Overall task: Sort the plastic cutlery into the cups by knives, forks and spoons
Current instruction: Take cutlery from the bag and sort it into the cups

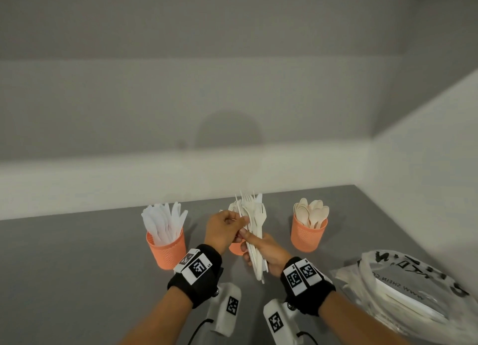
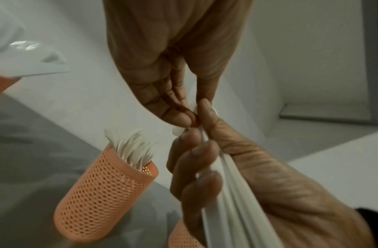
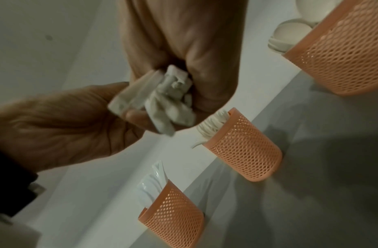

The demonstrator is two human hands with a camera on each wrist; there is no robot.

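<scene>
Right hand (image 1: 261, 251) grips a bundle of cutlery (image 1: 254, 231) by the handles, fingers wrapped round it, held upright-ish above the grey table (image 1: 77, 267) in front of the middle cup. Fork tines visible at the bundle's top; whether all pieces are forks is hard to tell, they overlap. Left hand (image 1: 223, 229) pinches one piece of the bundle between thumb and fingertips (image 2: 184, 117); which piece is blurred in the left wrist view.

Three orange mesh cups in a row. Left cup (image 1: 166, 249) holds white knives (image 1: 164, 221). Right cup (image 1: 307, 232) holds spoons (image 1: 311, 211). Middle cup (image 1: 236, 247) mostly hidden behind both hands in the head view; the right wrist view shows it (image 3: 245, 151) with forks (image 3: 211, 124) in it, standing between the other two.

Near right on the table: a clear plastic bag (image 1: 403, 287), cut off by the picture's edge, printing only partly readable, something white inside. Black wrist bands with tag markers on both wrists. Handle ends of the bundle in the right wrist view are blurred.
</scene>
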